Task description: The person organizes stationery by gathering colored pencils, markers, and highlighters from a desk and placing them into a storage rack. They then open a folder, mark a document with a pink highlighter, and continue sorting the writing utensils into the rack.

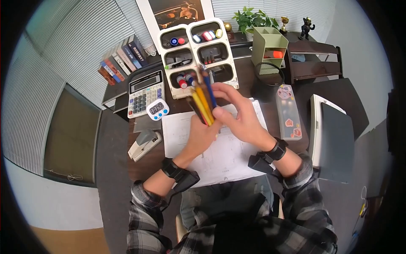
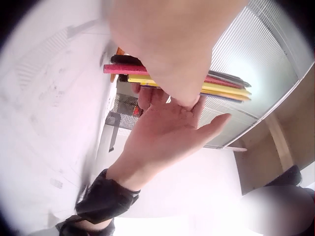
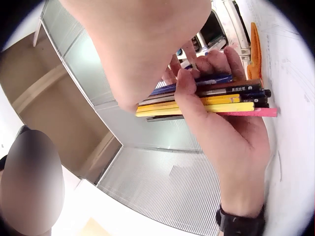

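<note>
My left hand [image 1: 203,134] grips a bundle of coloured pencils [image 1: 201,101] above the paper, its thumb [image 3: 193,101] laid across them. Yellow, pink, brown and black pencils show in the right wrist view, one black barrel bearing white lettering. On the bundle's right side is a blue pencil [image 1: 208,86], which my right hand [image 1: 242,114] pinches between thumb and fingers. In the left wrist view the right hand [image 2: 165,120] shows its palm below the bundle. Large white paper sheets [image 1: 190,156] lie under both hands.
Beyond the hands stands a white organiser [image 1: 194,42] with markers in its compartments. Left are a calculator [image 1: 146,95], timer [image 1: 157,110], stapler [image 1: 145,145] and books [image 1: 122,59]. Right are a black mesh cup [image 1: 270,76], green holder [image 1: 268,40] and clear pencil box [image 1: 289,112].
</note>
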The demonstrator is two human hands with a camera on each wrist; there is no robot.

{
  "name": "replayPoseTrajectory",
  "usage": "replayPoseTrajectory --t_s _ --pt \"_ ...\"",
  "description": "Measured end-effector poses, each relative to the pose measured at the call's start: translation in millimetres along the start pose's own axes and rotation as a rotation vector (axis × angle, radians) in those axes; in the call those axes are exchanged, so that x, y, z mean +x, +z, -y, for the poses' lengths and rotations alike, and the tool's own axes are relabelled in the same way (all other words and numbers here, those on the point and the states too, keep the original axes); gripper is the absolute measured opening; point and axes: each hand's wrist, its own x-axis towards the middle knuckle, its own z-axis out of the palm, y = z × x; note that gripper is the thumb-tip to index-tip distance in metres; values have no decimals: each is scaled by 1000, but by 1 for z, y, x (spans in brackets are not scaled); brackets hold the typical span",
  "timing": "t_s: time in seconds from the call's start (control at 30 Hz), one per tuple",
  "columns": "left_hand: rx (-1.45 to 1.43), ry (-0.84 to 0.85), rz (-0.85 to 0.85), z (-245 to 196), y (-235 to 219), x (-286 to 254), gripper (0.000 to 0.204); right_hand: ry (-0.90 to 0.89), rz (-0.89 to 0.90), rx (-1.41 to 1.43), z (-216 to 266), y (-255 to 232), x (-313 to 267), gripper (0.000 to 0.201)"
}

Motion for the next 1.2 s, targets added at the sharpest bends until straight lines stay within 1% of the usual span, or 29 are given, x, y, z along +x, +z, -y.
replayPoseTrajectory --t_s 0.03,0.07,0.1,0.13,0.2,0.23,0.27,0.3,0.33,0.37,0.4,0.43,0.47,0.5,0.57,0.6,0.63,0.7,0.73,0.77,0.83,0.87,0.93,0.97,1.03,1.07,1.1,1.17,1.2 --pt "-31 14 -19 -14 2 0 16 -13 -11 76 -1 0 1 51" --pt "-132 27 -66 -22 4 1 17 5 15 98 -1 0 1 53" --pt "-231 41 -115 -26 5 3 18 4 16 100 -3 1 1 53" --pt "-228 42 -117 -25 2 6 18 17 61 122 -8 3 0 57" --pt "-556 -95 -203 -19 -10 14 16 28 110 145 -9 4 -1 62" --pt "-556 -92 -207 -18 -17 15 16 17 161 54 -7 5 -4 69" --pt "-658 -180 -204 -17 -25 16 14 7 212 -38 -5 7 -5 77" --pt "-760 -268 -200 -15 -30 17 12 3 217 -36 -3 9 -5 77" --pt "-815 -219 -140 -15 -30 19 10 -98 225 -108 -1 11 -4 83" --pt "-815 -215 -143 -15 -28 19 10 -200 232 -182 0 12 -3 89" --pt "-816 -229 -156 -15 -25 18 11 -173 271 -153 -5 14 -3 101" --pt "-818 -244 -168 -17 -20 17 12 -174 274 -154 -6 15 -1 101" --pt "-835 -299 -109 -16 -18 16 17 -248 239 -236 -7 15 0 99" --pt "-839 -302 -109 -17 -14 13 17 -321 204 -317 -9 15 0 97" --pt "-872 -387 30 -24 -6 6 23 -329 208 -375 -17 16 0 95" --pt "-802 -363 93 -17 -9 5 34 -345 211 -430 -20 15 0 93" --pt "-805 -370 91 -9 -12 5 34 -337 214 -429 -22 14 0 93" --pt "-575 -57 199 1 -17 3 33 -319 206 -445 -26 14 3 88" --pt "-692 -176 143 -6 -17 4 30 -346 219 -488 -22 13 4 87" --pt "-692 -179 139 -8 -18 5 30 -344 221 -484 -17 12 3 87" --pt "-752 -288 69 -12 -22 10 23 -121 237 -156 -9 12 0 80" --pt "-751 -287 68 -16 -21 11 23 -122 238 -155 -11 12 0 80" --pt "-693 -112 -6 -21 -18 12 25 -44 201 69 -16 13 -1 81" --pt "-692 -110 -6 -21 -17 11 25 -45 201 69 -21 12 -1 81" --pt "-169 -57 -36 -20 -17 8 24 -82 142 34 -29 9 4 83" --pt "-96 -63 187 -18 -25 7 36 168 116 299 -24 8 1 72" --pt "-96 -57 187 -16 -21 5 36 162 117 296 -19 5 3 72" --pt "-5 -10 296 -23 -2 1 23 324 296 515 -10 0 5 53" --pt "36 -23 271 -22 2 -2 32 413 268 479 -10 -2 3 38"
